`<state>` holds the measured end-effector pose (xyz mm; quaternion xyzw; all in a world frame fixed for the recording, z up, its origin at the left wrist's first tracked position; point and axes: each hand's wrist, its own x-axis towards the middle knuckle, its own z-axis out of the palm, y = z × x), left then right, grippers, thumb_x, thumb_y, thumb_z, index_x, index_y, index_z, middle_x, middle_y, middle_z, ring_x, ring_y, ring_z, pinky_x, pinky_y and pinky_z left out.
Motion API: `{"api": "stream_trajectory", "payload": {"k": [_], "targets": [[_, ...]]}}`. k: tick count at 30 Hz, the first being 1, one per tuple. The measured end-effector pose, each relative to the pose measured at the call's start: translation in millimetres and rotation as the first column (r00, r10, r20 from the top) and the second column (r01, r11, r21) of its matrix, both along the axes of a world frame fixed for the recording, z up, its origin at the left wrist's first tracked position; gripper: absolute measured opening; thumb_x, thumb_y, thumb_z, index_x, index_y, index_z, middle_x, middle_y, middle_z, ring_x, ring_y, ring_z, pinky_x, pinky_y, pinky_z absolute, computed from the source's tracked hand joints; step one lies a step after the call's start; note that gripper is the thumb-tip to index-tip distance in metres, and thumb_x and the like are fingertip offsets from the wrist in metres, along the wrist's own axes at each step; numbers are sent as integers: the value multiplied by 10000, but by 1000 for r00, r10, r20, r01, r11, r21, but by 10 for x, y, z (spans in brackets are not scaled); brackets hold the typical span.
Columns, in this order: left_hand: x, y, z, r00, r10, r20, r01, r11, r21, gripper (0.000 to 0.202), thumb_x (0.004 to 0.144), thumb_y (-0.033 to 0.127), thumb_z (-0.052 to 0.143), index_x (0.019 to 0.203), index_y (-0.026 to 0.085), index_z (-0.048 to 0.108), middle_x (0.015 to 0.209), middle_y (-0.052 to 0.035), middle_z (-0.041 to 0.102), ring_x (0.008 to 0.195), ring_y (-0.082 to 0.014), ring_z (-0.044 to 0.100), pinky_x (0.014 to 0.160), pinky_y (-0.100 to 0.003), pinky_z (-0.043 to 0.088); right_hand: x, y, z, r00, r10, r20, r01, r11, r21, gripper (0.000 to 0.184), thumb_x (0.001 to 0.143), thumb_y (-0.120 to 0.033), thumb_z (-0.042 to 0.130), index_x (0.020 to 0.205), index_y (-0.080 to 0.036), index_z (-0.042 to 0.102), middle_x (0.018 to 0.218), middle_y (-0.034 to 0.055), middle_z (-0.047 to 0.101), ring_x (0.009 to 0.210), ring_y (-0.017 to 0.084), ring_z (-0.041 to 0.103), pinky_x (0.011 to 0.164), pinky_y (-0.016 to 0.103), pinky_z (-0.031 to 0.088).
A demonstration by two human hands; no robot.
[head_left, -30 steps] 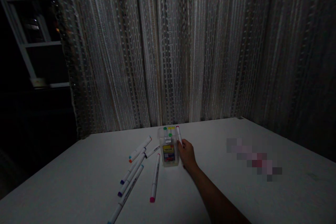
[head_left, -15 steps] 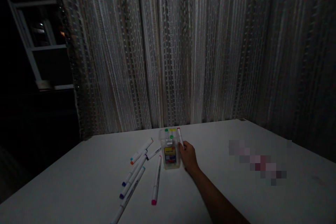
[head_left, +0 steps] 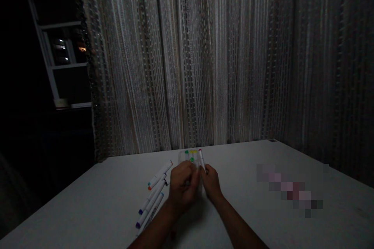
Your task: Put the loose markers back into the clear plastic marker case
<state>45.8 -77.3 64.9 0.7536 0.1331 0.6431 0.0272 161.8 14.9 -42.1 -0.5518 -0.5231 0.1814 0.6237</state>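
A clear plastic container point(head_left: 181, 156) stands on the table, its front mostly covered by my hands. Several markers with green and yellow ends point(head_left: 192, 159) show at its top. At the container's right side, my right hand point(head_left: 212, 182) is closed around a white marker with a red end point(head_left: 201, 158), held upright. My left hand point(head_left: 183, 183) is in front of the container with its fingers curled; whatever they hold, if anything, is hidden. To its left lie several loose white markers point(head_left: 150, 206) with blue, purple, orange and teal ends.
All this rests on a white table point(head_left: 117, 186). On its right part lies a pixelated patch point(head_left: 292, 190) that I cannot make out. A striped grey curtain point(head_left: 198, 62) hangs behind the table, and a dark window point(head_left: 62, 50) is at the left.
My left hand has come into view and now covers the container's front and the pink-ended marker. My right hand keeps its hold on the red-ended marker. The view has shifted slightly.
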Motion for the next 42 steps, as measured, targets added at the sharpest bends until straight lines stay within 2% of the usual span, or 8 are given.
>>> {"api": "stream_trajectory", "payload": {"k": [2,5,9,13,16,29,36,42], "targets": [[-105,221,-154,988,112,109,-103,991,-80,269,845,213,435,578,184,444,582,-7,482,565,-119,476,537,-240,385,3,-14,9,1000,23,-2,-23,999,-38,269,723,-413,424,555,-203,420,511,-31,437,495,121,411,458,228,264],[-259,439,-383,966,214,143,-184,963,-195,220,833,258,464,635,172,505,630,-12,506,610,-127,491,572,-236,409,8,-28,17,999,36,-8,-37,998,-49,270,721,-422,417,561,-205,413,518,-32,431,503,121,407,463,228,267],[-372,559,-538,949,279,149,-208,905,-371,202,809,323,507,778,155,614,686,-28,588,644,-137,544,590,-229,434,6,-33,36,1000,20,4,-20,999,-39,272,706,-418,434,537,-207,399,496,-42,401,491,117,386,462,228,264],[-390,609,-574,945,268,189,-143,855,-499,237,771,366,545,755,150,641,706,-38,646,667,-151,590,624,-241,466,-1,-51,62,1000,24,1,-24,998,-64,273,703,-423,432,538,-208,400,494,-42,400,495,117,387,461,227,256],[-393,626,-586,940,273,206,-126,836,-534,241,748,377,562,713,150,635,662,-28,642,630,-148,584,601,-240,462,-5,-66,67,999,34,3,-34,996,-83,277,705,-436,422,547,-210,402,501,-42,398,496,118,378,462,230,254],[-387,646,-620,955,246,165,-120,830,-545,300,789,415,515,624,165,501,548,29,467,534,-104,443,514,-207,357,-4,-70,71,998,52,-24,-54,997,-60,273,696,-433,426,544,-207,404,505,-38,406,500,119,389,464,233,270],[-357,634,-649,971,157,182,-31,831,-555,349,839,440,435,629,165,488,541,35,434,518,-96,405,495,-201,331,-5,-89,99,1000,16,12,-15,997,-76,276,690,-435,417,539,-204,410,498,-36,406,495,122,395,464,234,271],[-381,637,-638,959,190,209,-44,832,-553,301,817,431,474,729,154,557,586,23,480,544,-104,440,500,-202,349,-7,-79,97,1000,15,5,-15,998,-57,271,695,-417,435,530,-205,407,486,-44,394,484,115,379,457,227,253]]}}
